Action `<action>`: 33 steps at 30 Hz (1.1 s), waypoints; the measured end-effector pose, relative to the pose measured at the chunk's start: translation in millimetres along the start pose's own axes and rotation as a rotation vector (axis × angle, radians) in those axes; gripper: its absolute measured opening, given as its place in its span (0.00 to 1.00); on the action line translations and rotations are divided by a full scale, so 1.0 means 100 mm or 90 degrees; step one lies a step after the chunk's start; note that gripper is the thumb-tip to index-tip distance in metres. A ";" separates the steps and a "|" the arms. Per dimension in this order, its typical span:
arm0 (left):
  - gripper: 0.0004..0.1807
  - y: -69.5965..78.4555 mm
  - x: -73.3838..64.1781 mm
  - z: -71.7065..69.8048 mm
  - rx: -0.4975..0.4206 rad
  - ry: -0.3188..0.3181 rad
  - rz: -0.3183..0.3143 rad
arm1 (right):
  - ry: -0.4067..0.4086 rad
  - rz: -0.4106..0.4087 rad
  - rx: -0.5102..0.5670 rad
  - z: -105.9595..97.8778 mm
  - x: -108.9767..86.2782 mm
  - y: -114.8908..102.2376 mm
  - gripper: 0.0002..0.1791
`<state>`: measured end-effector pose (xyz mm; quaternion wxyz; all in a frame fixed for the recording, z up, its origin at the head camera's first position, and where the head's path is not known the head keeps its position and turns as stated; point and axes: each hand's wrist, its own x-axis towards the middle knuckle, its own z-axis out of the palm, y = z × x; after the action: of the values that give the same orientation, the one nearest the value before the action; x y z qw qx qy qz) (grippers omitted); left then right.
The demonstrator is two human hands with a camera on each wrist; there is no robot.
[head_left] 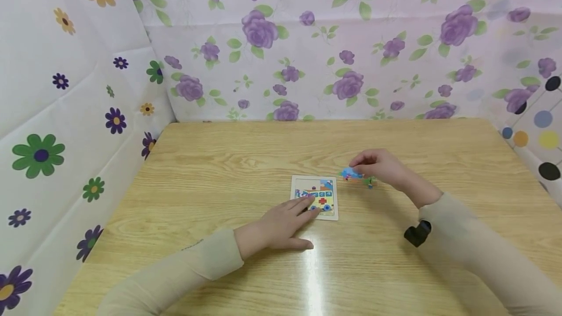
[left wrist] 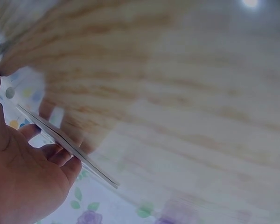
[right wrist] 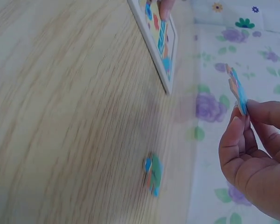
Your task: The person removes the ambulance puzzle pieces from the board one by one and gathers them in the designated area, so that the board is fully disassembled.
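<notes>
A square jigsaw board point(head_left: 322, 201) with a white frame and a yellow ambulance picture lies on the table. My left hand point(head_left: 285, 223) rests on its left side, fingers spread over the picture. In the left wrist view the board point(left wrist: 67, 144) shows edge-on beyond the fingers. Between thumb and fingers, my right hand point(right wrist: 259, 154) pinches a blue puzzle piece point(right wrist: 239, 92), held to the right of the board above the table. A green and blue puzzle piece point(right wrist: 154, 175) lies on the table below that hand.
The wooden table point(head_left: 219, 160) has a light grain and reflects a bright streak near the front. Flowered cloth point(head_left: 281, 52) hangs along its back edge, with more patterned cloth at the left and right sides. A black wrist mount point(head_left: 418, 233) sits on the right sleeve.
</notes>
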<state>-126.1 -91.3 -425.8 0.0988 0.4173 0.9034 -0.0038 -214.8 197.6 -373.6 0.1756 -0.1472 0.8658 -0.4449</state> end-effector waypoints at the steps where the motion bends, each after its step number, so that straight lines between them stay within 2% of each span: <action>1: 0.44 0.00 0.00 0.00 0.001 0.000 0.000 | 0.002 0.004 0.000 -0.03 -0.02 0.02 0.13; 10: 0.44 -0.01 -0.01 0.00 0.009 -0.003 -0.002 | 0.013 0.019 0.013 -0.25 -0.15 0.18 0.14; 16: 0.44 0.00 -0.01 -0.01 -0.003 -0.006 -0.005 | 0.027 0.032 -0.004 -0.38 -0.21 0.33 0.15; 33: 0.43 -0.01 0.00 0.00 0.006 0.002 0.001 | 0.034 0.041 -0.026 -0.49 -0.25 0.68 0.16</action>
<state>-126.4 -92.0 -425.9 0.0952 0.4182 0.9033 -0.0071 -221.0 281.7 -398.7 0.1634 -0.1109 0.8834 -0.4249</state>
